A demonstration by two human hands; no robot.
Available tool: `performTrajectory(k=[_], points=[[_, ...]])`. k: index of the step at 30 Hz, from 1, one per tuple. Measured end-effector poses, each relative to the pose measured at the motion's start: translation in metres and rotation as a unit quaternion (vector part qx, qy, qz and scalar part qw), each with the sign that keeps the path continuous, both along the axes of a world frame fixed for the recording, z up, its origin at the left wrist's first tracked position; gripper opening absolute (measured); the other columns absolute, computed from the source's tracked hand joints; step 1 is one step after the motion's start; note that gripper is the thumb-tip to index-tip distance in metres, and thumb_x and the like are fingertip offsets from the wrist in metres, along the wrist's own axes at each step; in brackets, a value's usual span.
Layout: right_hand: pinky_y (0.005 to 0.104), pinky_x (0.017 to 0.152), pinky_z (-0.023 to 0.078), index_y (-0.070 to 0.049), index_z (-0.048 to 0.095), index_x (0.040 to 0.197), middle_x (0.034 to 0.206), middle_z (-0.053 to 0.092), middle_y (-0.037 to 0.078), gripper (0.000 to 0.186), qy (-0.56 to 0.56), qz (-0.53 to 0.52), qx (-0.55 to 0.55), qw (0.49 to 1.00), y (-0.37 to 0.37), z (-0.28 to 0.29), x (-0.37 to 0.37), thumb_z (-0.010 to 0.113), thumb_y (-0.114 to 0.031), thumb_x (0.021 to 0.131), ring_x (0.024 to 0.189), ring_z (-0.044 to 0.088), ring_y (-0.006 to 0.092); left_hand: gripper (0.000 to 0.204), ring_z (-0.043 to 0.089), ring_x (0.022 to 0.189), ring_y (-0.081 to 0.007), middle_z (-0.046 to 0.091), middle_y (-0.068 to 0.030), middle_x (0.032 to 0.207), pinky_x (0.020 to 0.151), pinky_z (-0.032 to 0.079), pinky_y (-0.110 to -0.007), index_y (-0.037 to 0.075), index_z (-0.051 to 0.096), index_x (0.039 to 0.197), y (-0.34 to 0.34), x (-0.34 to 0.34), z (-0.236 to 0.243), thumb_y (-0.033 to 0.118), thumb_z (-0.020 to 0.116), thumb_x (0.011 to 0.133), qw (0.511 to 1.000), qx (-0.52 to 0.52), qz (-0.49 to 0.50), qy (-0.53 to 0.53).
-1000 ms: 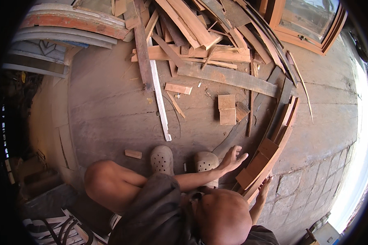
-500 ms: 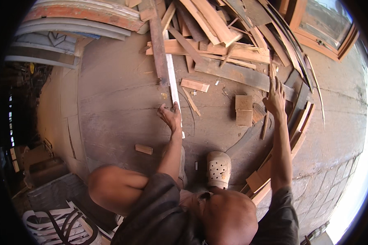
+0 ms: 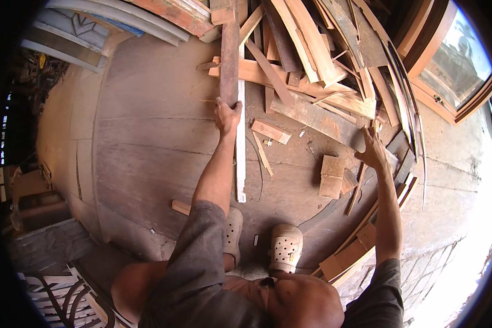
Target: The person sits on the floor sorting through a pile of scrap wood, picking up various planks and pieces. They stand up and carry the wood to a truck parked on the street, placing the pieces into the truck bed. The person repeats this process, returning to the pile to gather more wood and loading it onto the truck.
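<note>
My left hand (image 3: 227, 116) is closed round the near end of a dark brown board (image 3: 229, 65), which runs away from me toward the pile. Right beside that hand lies a long white strip (image 3: 241, 147) on the floor. My right hand (image 3: 374, 148) straddles a weathered grey board (image 3: 322, 121) near its right end, with the thumb at the near edge and curled fingers at the far edge. Below the grey board are a squarish wood block (image 3: 332, 176) and a thin stick (image 3: 357, 188). A short reddish offcut (image 3: 271, 131) rests between my hands.
A tangled heap of planks (image 3: 300, 38) fills the far side. Long curved strips stand along its right, next to a wood-framed glass window (image 3: 451, 60). Cut pieces (image 3: 347, 257) lie by my right foot in a beige clog (image 3: 286, 249). Painted panels (image 3: 71, 33) lean at far left.
My left hand has moved forward and taken hold of the dark brown board. My right hand has come down onto the grey board, its fingers now curled. The view has shifted too.
</note>
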State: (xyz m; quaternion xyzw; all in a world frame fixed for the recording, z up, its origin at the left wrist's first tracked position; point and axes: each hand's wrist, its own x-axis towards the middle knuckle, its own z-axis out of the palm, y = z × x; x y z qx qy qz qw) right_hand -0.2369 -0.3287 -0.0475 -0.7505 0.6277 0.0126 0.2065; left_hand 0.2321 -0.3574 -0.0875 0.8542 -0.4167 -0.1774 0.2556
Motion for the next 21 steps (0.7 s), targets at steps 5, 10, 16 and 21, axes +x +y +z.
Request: performTrajectory(k=[5,10,16,21], points=[[0.0470,0.108,0.035,-0.003,0.043,0.140,0.128,0.051,0.017,0.090,-0.027,0.080,-0.107,0.991,-0.003,0.025,0.025,0.079,-0.020,0.059,0.120,0.050,0.0371,0.070,0.066,0.095,-0.0447,0.064,-0.0343,0.103,0.083,0.055,-0.046,-0.015,0.044,0.116,0.001,0.012,0.020,0.033,0.077,0.078,0.996,-0.032,-0.068,0.038],[0.0505,0.107,0.035,-0.005,0.047,0.138,0.127,0.053,0.017,0.086,-0.068,0.077,-0.120,0.987,-0.012,0.083,0.067,0.078,-0.020,0.059,0.122,0.049,0.0365,0.078,0.067,0.099,-0.0423,0.064,-0.0354,0.106,0.086,0.054,-0.040,-0.016,0.039,0.118,0.004,0.024,0.047,0.037,0.081,0.078,0.991,-0.001,-0.116,0.066],[0.0448,0.101,0.045,-0.006,0.054,0.129,0.120,0.057,0.015,0.071,-0.078,0.042,-0.030,0.996,0.002,0.171,0.061,0.078,-0.018,0.063,0.116,0.054,0.0335,0.084,0.066,0.100,-0.0438,0.062,-0.0375,0.107,0.087,0.053,-0.042,-0.018,0.037,0.119,0.015,0.005,0.080,0.042,0.079,0.078,0.992,-0.027,-0.108,0.067],[0.0425,0.096,0.047,0.000,0.054,0.128,0.119,0.059,0.017,0.073,-0.139,0.013,0.002,0.990,0.035,0.227,0.026,0.079,-0.026,0.064,0.110,0.059,0.0327,0.087,0.061,0.111,-0.0432,0.056,-0.0394,0.119,0.096,0.049,-0.041,-0.019,0.035,0.129,0.041,-0.023,0.084,0.040,0.076,0.080,0.991,-0.006,-0.088,0.098]])
